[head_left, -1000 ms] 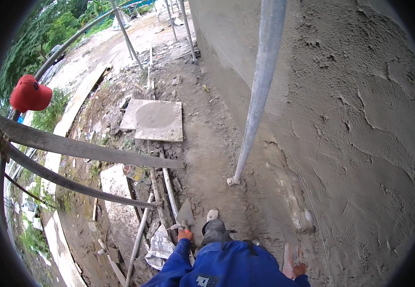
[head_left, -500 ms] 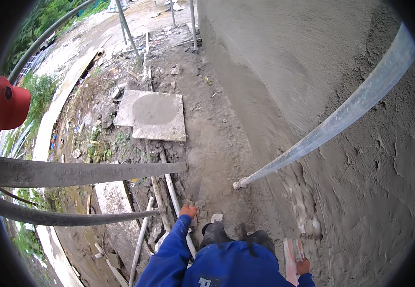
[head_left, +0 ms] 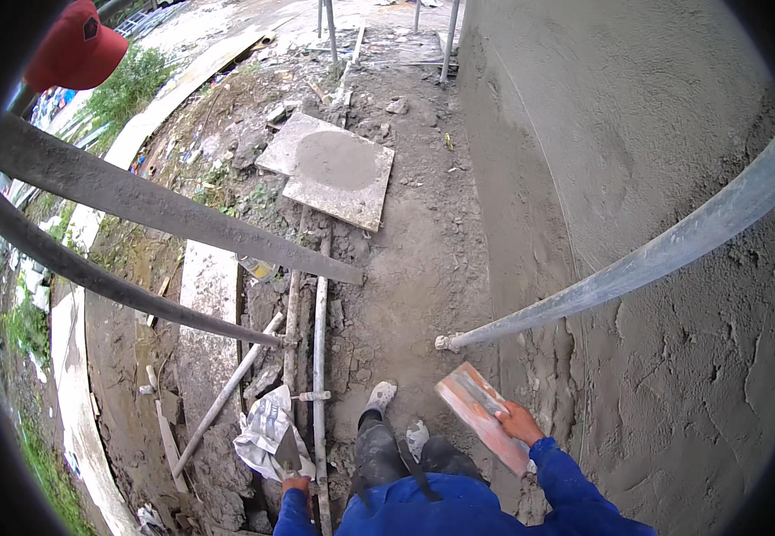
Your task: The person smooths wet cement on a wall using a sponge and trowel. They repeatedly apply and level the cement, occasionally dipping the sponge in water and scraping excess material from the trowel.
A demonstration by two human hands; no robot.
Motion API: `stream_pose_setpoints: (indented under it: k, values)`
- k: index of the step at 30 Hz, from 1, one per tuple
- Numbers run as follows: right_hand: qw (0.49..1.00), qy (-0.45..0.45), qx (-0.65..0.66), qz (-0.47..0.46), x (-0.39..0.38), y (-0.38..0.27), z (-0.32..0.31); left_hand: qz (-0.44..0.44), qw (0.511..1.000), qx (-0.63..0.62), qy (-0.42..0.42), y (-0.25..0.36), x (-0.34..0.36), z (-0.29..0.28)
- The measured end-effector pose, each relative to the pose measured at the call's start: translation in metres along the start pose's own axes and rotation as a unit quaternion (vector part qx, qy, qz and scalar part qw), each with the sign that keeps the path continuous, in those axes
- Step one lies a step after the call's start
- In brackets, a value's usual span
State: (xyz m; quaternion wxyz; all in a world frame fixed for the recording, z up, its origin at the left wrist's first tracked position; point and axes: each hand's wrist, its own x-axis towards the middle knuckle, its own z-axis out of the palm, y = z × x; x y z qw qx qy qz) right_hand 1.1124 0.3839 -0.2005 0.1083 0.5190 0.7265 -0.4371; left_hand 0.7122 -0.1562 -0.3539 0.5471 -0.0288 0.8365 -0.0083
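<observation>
My right hand (head_left: pixel 520 422) grips the handle of a long, flat plastering float (head_left: pixel 484 413), worn reddish with grey streaks. The float is in front of my legs, between me and the plastered wall (head_left: pixel 665 375) on the right. Low on the left, my left hand (head_left: pixel 296 483) is closed around a small pointed trowel (head_left: pixel 288 449), its blade up. Behind the trowel, a crumpled white sack (head_left: pixel 267 427) lies on the ground. Farther ahead rests a pale board (head_left: pixel 338 205) with a round patch of grey mortar (head_left: pixel 336 161) on it.
Metal scaffold poles cross the space: one slants at the right (head_left: pixel 620 268), others at the left (head_left: pixel 191 219). A red cap (head_left: pixel 75 46) shows at the upper left. Pipes (head_left: pixel 320 357), planks (head_left: pixel 207 295) and rubble lie left of my boots. Rough mud covers the ground.
My right hand has brought the float up and forward from the lower right. My left hand has drawn back toward me with the trowel. The view has turned left.
</observation>
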Motion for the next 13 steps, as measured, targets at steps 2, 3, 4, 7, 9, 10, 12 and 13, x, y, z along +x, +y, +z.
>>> stream_pose_setpoints:
  k: [2,3,4,7,9,10,12,13]
  values:
    - [0.993,-0.093,0.072,0.031,0.007,-0.054,-0.015,0.114,0.927,0.351,0.065,-0.06,-0.034,0.068]
    - [0.988,-0.108,0.112,0.003,0.011,-0.063,-0.024,0.09,0.94,0.324,0.053,-0.073,-0.046,0.102]
    - [0.976,-0.126,0.178,-0.019,0.019,-0.068,-0.03,0.062,0.959,0.27,0.05,-0.073,-0.065,0.127]
    - [0.908,-0.183,0.369,-0.078,0.039,-0.093,-0.016,0.02,0.982,0.181,0.048,-0.097,-0.112,0.203]
    - [0.846,-0.217,0.477,-0.102,0.05,-0.126,0.011,0.015,0.986,0.155,0.054,-0.125,-0.138,0.254]
    - [0.819,-0.224,0.527,-0.041,0.047,-0.133,0.026,0.008,0.987,0.152,0.06,-0.15,-0.162,0.279]
    - [0.768,-0.23,0.588,0.103,0.037,-0.13,0.013,0.053,0.983,0.153,0.088,-0.167,-0.155,0.314]
    - [0.759,-0.297,0.557,0.158,0.002,-0.081,0.021,0.014,0.987,0.139,0.075,-0.183,-0.176,0.3]
